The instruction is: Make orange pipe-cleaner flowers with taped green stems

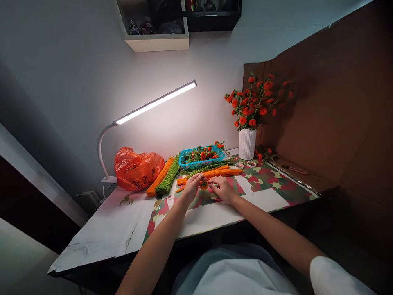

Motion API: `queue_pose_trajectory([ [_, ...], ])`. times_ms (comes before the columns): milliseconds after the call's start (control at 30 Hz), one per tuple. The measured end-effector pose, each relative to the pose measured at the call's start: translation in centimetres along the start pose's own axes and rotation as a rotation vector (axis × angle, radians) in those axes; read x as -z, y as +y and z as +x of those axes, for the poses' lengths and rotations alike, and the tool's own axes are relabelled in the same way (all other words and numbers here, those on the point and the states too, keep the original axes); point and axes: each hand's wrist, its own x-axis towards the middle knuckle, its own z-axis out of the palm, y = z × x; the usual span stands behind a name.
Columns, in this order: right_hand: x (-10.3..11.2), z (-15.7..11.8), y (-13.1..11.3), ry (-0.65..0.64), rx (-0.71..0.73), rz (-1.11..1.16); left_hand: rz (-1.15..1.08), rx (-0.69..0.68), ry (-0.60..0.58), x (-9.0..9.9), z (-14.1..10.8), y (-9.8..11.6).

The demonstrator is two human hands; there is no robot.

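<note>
Over the front middle of the table, my left hand (pixel 193 186) pinches a small orange flower with green parts (pixel 204 186), its head hanging down between my hands. My right hand (pixel 223 190) comes in from the right with its fingers curled and fingertips at the flower's edge. What lies between those fingertips is too small to make out. Just behind my hands are bundles of orange pipe cleaners (pixel 225 171). Green pipe cleaners (pixel 168 176) lie in a thick bundle to the left, beside another orange bundle (pixel 159 177).
A blue basket (pixel 192 165) holds several orange flowers with green stems. Tape rolls (pixel 251 164) lie near a white ribbed vase (pixel 247 144) full of orange flowers. An orange plastic bag (pixel 138 168) and a lit lamp (pixel 156 102) stand left. Pliers (pixel 296 169) lie right.
</note>
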Motion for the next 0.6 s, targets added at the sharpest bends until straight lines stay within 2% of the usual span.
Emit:
queue_pose_trajectory([
  [167,0.5,-0.2,-0.6,0.005,0.005,0.015,-0.348,0.029,0.251,1.1,0.5,0.5],
  [233,0.5,-0.3,-0.6,0.009,-0.004,0.054,-0.419,0.077,0.301,1.3,0.5,0.7],
  [433,0.4,-0.5,-0.8,0.044,-0.038,0.209,-0.428,0.183,0.299,0.7,0.3,0.0],
  [600,-0.1,-0.3,-0.7,0.145,0.01,0.261,-0.339,0.243,0.194,0.3,0.2,-1.2],
])
